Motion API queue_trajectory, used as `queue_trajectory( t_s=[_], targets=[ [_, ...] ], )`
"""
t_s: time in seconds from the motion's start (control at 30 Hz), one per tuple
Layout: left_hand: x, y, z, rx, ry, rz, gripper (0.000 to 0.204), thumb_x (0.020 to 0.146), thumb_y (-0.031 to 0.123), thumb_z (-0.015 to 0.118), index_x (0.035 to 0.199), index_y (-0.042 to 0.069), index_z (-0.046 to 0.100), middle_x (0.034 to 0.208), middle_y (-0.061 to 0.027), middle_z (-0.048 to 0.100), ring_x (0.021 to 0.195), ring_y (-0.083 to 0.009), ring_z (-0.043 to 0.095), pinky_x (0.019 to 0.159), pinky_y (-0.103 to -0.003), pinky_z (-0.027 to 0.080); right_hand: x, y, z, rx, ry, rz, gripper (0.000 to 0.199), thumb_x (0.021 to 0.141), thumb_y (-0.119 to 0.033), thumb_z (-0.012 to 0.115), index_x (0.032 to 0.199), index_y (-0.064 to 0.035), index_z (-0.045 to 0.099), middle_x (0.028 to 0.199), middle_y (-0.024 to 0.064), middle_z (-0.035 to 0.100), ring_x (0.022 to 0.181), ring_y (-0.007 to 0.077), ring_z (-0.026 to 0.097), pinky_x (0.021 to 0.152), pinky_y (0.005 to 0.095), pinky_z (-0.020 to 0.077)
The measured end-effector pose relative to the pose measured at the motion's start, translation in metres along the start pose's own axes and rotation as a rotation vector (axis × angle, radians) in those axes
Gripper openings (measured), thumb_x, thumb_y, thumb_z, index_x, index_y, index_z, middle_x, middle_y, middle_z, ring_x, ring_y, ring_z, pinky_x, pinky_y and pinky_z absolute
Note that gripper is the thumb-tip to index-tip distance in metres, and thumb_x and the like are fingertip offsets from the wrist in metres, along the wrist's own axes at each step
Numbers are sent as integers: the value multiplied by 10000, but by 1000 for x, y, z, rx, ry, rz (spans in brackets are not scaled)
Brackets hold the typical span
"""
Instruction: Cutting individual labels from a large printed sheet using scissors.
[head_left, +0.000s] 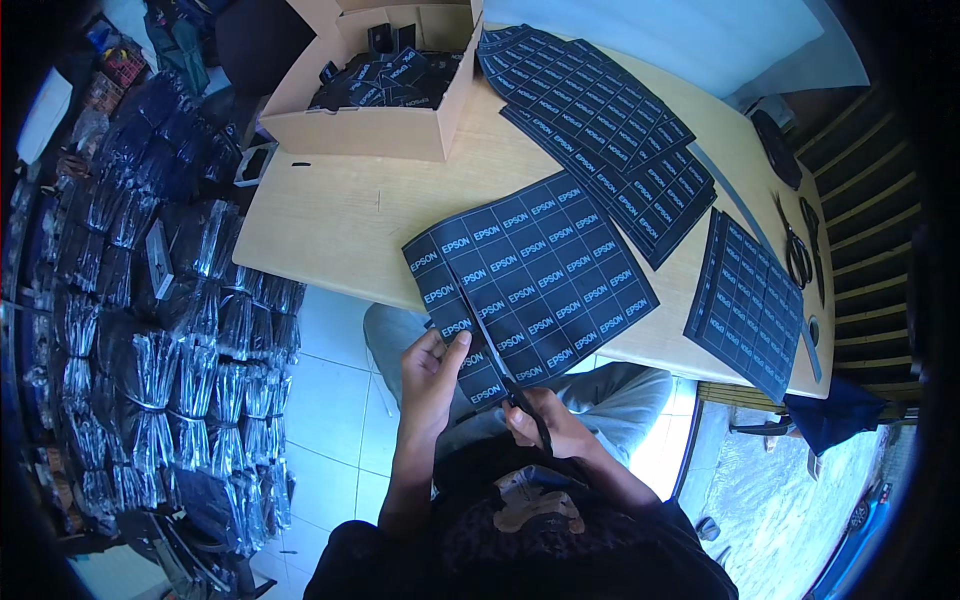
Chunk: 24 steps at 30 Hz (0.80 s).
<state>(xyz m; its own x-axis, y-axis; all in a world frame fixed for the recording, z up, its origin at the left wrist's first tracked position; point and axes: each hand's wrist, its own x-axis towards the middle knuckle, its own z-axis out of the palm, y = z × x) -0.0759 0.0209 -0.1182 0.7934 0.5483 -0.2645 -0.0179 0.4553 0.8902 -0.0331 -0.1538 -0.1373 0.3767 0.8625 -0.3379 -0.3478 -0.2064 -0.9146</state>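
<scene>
A black sheet (560,270) printed with a grid of white-lettered labels hangs partly over the table's near edge. My left hand (428,378) pinches its left strip between thumb and fingers. My right hand (552,422) grips black-handled scissors (492,350), whose blades lie along a line between the first and second label columns. A slit runs up the sheet from its near edge, with the left strip still joined at the far end. My right fingers partly hide the scissors' handles.
On the table (350,220) stands an open cardboard box (360,135) of loose cut labels (400,80). Stacked label sheets (590,110) lie at the back, with smaller sheets (745,300) at right. Beyond them are more scissors (797,255) and a metal ruler (735,190). Plastic-wrapped bundles (150,400) crowd the left.
</scene>
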Motion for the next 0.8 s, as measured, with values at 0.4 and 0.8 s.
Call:
queue_trajectory(
  t_s=[0.4,0.8],
  targets=[
    [2,-4,-7,-21,-21,-27,124,887,105,602,959,5,609,825,28,611,723,-1,492,660,-174,382,3,2,2,42,51,-101,413,917,-414,507,784,-27,456,536,-34,385,431,40,364,392,209,267],
    [16,-4,-3,130,35,106,113,881,127,616,906,18,598,716,67,545,645,19,424,575,-162,324,3,-3,8,37,68,-83,458,894,-465,520,815,-18,459,556,-41,376,441,39,357,403,216,253]
  ],
)
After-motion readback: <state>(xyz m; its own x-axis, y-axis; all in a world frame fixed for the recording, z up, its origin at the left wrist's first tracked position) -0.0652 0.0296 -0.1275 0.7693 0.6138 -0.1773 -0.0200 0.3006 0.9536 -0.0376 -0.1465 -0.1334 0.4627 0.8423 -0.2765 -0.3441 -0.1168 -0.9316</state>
